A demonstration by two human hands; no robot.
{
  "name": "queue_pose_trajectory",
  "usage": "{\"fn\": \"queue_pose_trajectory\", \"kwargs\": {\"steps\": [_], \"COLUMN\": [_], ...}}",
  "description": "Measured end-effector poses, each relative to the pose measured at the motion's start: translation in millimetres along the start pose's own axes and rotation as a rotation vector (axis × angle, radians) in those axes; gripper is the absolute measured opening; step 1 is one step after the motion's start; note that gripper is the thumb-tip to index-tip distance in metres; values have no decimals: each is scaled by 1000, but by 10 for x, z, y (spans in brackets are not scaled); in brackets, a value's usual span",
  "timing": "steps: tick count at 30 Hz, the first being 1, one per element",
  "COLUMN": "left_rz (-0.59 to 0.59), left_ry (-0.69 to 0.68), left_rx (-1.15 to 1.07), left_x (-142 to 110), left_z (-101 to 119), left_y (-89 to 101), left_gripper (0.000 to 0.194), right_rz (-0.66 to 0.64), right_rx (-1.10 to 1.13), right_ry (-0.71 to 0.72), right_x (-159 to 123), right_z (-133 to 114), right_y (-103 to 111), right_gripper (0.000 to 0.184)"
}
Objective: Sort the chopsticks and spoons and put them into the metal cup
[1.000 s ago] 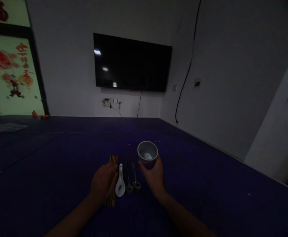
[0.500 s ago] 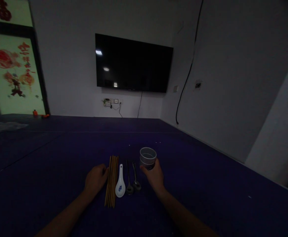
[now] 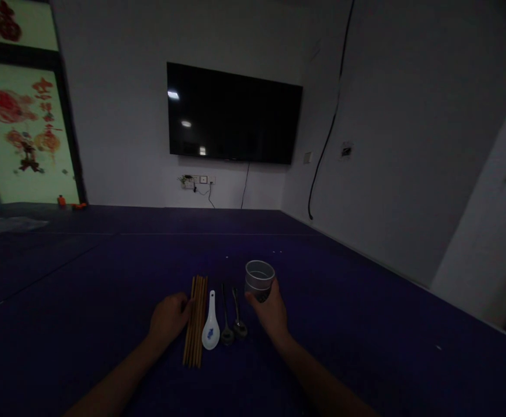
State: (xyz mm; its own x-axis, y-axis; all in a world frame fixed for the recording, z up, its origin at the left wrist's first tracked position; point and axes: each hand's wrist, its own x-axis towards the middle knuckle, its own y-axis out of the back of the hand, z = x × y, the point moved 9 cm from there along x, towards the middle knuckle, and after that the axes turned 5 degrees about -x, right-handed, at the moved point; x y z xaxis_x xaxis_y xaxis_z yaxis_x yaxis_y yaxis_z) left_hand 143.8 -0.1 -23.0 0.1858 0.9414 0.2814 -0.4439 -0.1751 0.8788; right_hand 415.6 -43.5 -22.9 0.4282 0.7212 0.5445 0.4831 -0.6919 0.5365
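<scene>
Several wooden chopsticks (image 3: 198,324) lie side by side on the dark blue surface (image 3: 149,255). My left hand (image 3: 169,315) rests at their left edge with its fingers curled, thumb and fingertips against the outermost ones. To their right lie a white spoon (image 3: 211,334) with a blue mark in its bowl, a long-handled metal spoon (image 3: 227,335) and another metal spoon (image 3: 239,329). My right hand (image 3: 272,313) is wrapped around a grey cylindrical cup (image 3: 259,279), which stands upright with its open rim facing up. The cup's lower part is partly hidden by my fingers.
A wall-mounted television (image 3: 234,116) hangs at the back, above sockets (image 3: 204,180) with cables. A black cable (image 3: 322,156) runs down the right wall. Plastic sheeting (image 3: 7,227) and small orange objects (image 3: 61,200) lie far left, near the decorated glass door (image 3: 22,133).
Both hands stay almost where they were, my left one slightly further over the chopsticks' edge. The view has shifted very slightly. Cup and spoons keep their places.
</scene>
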Motion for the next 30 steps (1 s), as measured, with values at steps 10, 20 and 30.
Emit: {"fn": "queue_pose_trajectory", "kwargs": {"steps": [10, 20, 30], "left_rz": [16, -65, -128], "left_ry": [-18, -47, -52], "left_rx": [21, 101, 166], "left_x": [-30, -37, -41], "left_z": [60, 142, 127], "left_y": [17, -33, -99], "left_gripper": [36, 32, 31], "right_rz": [324, -164, -136], "right_rx": [-44, -162, -130], "right_ry": [623, 976, 865], "right_x": [-438, -930, -765], "right_z": [-954, -1237, -1148], "right_y": [562, -67, -39], "right_gripper": [45, 41, 40]}}
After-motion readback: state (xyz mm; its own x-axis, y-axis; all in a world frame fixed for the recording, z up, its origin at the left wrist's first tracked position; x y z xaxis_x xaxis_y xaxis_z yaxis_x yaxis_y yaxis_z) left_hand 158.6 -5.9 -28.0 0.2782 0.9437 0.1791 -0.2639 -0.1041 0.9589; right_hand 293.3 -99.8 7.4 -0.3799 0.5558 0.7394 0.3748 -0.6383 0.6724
